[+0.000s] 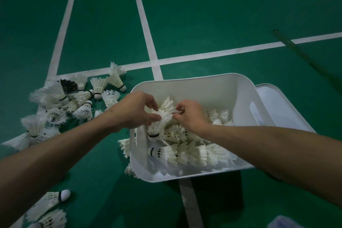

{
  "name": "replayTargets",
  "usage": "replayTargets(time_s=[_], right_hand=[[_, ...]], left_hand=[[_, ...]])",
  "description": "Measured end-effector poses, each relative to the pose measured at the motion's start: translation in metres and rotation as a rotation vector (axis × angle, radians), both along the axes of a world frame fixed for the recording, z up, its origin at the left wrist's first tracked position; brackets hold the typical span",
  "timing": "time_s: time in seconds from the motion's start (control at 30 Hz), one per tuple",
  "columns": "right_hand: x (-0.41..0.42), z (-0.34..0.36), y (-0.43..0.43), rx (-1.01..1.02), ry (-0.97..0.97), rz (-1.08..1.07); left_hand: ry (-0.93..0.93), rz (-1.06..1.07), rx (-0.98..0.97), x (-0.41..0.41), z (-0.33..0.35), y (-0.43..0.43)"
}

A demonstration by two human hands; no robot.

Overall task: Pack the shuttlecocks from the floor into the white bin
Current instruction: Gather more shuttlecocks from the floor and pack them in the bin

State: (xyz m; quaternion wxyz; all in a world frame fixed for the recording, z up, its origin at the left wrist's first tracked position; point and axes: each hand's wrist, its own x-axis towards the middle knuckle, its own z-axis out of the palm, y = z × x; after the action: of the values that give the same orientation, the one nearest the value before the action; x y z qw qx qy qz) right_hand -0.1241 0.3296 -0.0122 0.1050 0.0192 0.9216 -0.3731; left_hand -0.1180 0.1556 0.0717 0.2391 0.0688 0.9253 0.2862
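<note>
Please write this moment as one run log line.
left hand holds shuttlecock over white bin | right hand pinches its feathers | floor pile not yet packed

Both arms are bare for their whole visible length, the left forearm [61,146] and the right forearm [268,146] alike lean, with faint tendon lines. A small dark mole [111,110] sits on the left forearm just short of the wrist. The left hand [137,110] and right hand [190,114] are bare too.

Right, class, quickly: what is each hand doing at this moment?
Left hand: grips the shuttlecock over the white bin.
Right hand: pinches the same shuttlecock's feathers.
</note>
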Motion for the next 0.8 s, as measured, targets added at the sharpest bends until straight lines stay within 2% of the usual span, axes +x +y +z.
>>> replayTargets(time_s=[0.23,0.37,0.8], right_hand=[[-0.008,0.005,0.006,0.164,0.024,0.121],[-0.007,0.003,0.008,0.168,0.008,0.119],[-0.005,-0.008,0.004,0.327,0.114,0.394]], left_hand=[[-0.001,-0.031,-0.008,-0.004,0.002,-0.001],[-0.003,-0.042,-0.021,-0.004,0.000,-0.003],[0.020,-0.083,-0.088,-0.007,-0.003,0.004]])
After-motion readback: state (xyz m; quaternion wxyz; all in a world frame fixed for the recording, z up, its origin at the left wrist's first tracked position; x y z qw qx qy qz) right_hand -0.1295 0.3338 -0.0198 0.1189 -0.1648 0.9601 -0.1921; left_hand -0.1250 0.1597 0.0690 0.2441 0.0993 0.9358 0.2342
